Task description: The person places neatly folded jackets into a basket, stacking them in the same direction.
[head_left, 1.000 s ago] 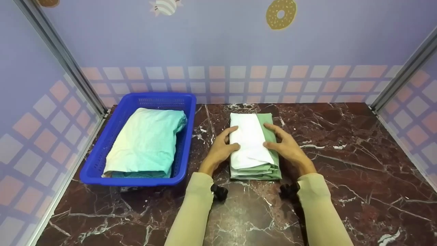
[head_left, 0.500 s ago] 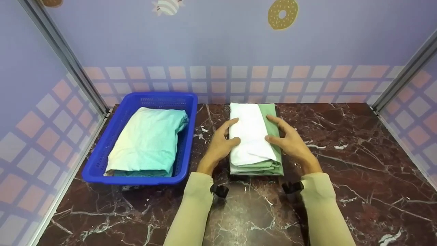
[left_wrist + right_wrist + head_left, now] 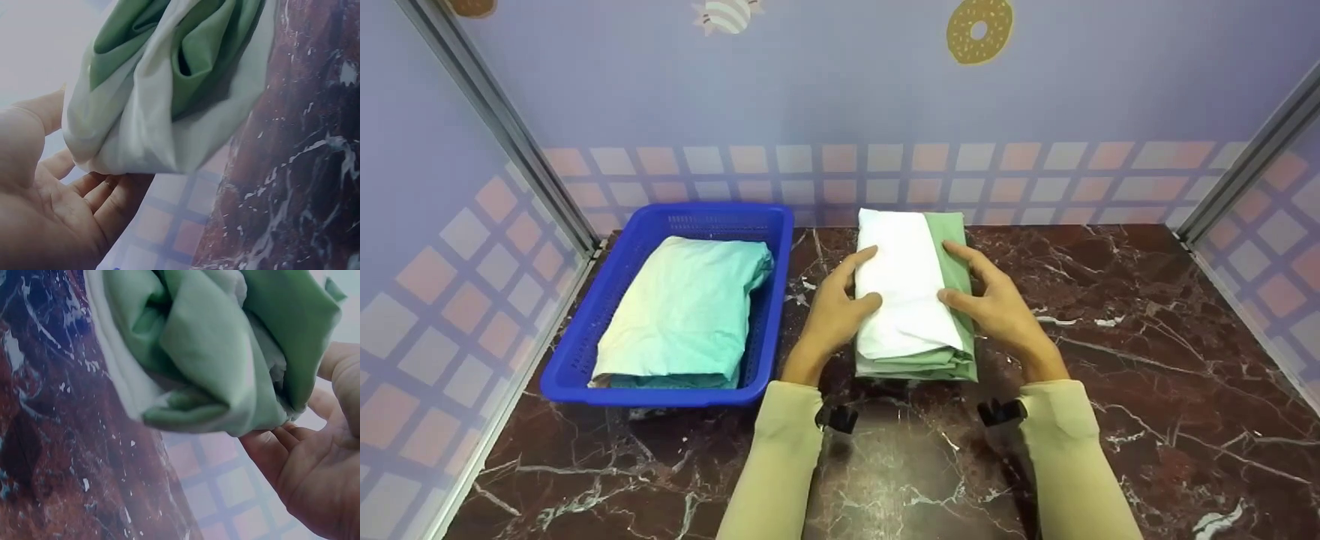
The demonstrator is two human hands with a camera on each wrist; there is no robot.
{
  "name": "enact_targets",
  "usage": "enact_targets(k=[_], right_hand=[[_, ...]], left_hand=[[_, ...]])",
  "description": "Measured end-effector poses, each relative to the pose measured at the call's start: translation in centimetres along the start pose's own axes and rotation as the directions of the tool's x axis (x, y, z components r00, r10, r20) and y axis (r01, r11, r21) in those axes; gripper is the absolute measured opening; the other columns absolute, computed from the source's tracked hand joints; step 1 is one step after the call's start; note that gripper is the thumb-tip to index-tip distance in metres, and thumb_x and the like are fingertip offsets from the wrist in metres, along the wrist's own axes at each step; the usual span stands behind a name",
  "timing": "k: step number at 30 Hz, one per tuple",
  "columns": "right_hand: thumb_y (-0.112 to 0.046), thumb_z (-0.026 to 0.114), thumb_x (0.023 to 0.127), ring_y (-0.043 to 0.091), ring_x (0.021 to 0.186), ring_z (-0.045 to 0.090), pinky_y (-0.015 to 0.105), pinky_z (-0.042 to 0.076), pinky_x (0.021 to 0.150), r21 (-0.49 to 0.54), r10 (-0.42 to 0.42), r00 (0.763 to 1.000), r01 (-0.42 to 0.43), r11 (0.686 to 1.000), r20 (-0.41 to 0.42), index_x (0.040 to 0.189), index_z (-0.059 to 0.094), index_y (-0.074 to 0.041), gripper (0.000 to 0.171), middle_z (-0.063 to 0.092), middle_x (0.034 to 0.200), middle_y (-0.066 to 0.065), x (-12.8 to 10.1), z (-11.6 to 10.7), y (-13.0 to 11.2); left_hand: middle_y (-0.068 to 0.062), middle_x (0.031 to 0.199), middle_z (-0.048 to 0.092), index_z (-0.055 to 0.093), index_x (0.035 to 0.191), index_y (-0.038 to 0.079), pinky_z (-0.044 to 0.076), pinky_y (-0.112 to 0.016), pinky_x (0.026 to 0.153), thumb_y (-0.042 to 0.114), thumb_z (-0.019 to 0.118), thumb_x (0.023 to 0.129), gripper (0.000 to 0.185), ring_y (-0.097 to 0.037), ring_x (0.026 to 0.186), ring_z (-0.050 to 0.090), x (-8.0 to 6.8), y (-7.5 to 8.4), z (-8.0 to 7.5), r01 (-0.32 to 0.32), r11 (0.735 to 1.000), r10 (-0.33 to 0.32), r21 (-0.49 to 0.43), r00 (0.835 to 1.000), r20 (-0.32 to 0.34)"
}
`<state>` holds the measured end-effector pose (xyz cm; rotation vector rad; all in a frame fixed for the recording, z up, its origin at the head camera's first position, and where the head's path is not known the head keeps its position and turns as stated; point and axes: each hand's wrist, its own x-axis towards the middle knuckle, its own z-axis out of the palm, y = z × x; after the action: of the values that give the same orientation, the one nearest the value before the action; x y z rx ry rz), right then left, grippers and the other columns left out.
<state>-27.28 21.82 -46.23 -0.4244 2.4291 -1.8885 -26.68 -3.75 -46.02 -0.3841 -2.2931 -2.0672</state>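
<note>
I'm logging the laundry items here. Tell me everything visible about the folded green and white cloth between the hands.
The folded cloth is a soft fabric bundle, white on top with green layers beneath and along its right edge. It sits mid-table, right of the blue basket. The left hand and right hand grip its sides, thumbs on top, fingers underneath.

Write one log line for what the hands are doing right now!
left hand: grips folded cloth | right hand: grips other side | cloth: lifted off table | blue basket: holds teal cloth
</note>
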Motion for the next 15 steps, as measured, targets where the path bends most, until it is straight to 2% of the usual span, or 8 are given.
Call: enact_targets(k=[8, 15], right_hand=[[-0.012, 0.074, 0.099, 0.038, 0.117, 0.061, 0.04, 0.059, 0.086, -0.08, -0.038, 0.999, 0.035, 0.996, -0.034, 0.165, 0.042, -0.016, 0.073, 0.054, 0.144, 0.023, 0.0, 0.7, -1.1], [-0.012, 0.075, 0.099, 0.036, 0.112, 0.062, 0.038, 0.059, 0.087, -0.075, -0.05, 0.998, 0.046, 0.996, -0.049, 0.164, 0.041, -0.015, 0.074, 0.056, 0.135, 0.024, 0.0, 1.5, -1.6]], left_hand=[[-0.019, 0.14, 0.066, 0.057, 0.155, 0.014, 0.061, -0.04, 0.084, -0.003, 0.064, 0.085, 0.072, -0.027, 0.11, 0.066, -0.2, 0.8, -0.8, -0.017, 1.0, 0.018, 0.022, 0.999, -0.037], [-0.015, 0.147, 0.062, 0.058, 0.154, 0.015, 0.058, -0.043, 0.092, 0.0, 0.064, 0.087, 0.069, -0.027, 0.117, 0.065, -0.6, 1.4, -1.3, -0.049, 0.996, 0.055, 0.079, 0.996, -0.075]])
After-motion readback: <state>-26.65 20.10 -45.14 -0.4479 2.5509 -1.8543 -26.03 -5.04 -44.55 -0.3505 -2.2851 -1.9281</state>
